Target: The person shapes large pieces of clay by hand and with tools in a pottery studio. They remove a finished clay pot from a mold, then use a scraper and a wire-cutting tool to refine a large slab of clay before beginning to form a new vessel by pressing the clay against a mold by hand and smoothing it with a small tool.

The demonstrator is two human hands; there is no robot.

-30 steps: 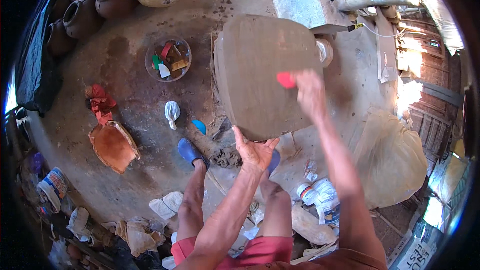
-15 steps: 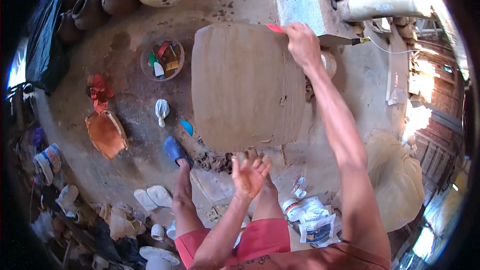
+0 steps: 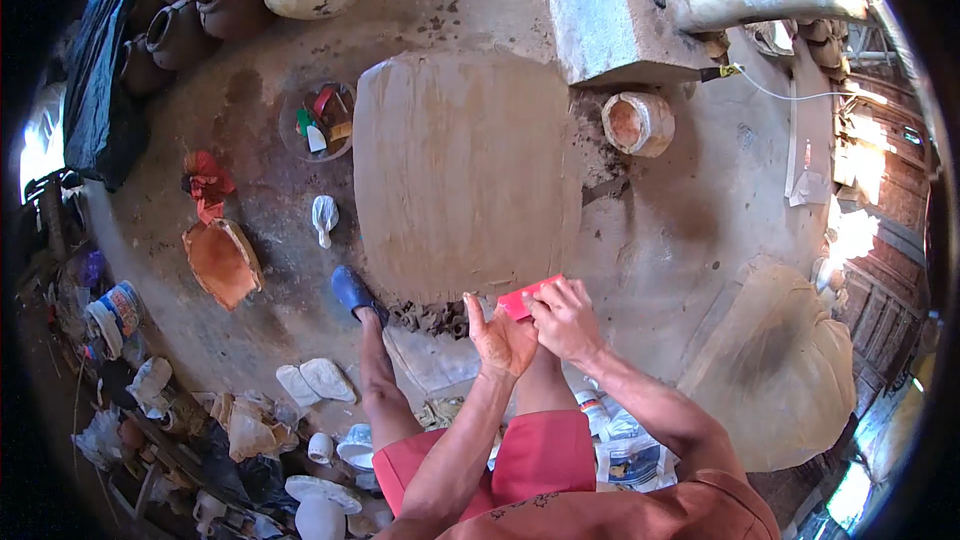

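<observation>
A red scraper (image 3: 518, 302) is gripped in the right hand (image 3: 566, 321), at the near edge of a large brown clay slab (image 3: 465, 175). The left hand (image 3: 504, 343) is held palm up, fingers unclosed, just beside the scraper — whether the two are touching cannot be told. Dark clay scraps (image 3: 433, 318) are heaped by the slab's near edge, and small coloured pieces (image 3: 317, 139) are gathered to its left.

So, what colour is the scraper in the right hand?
The scraper is pinkish red; see the head view.
</observation>
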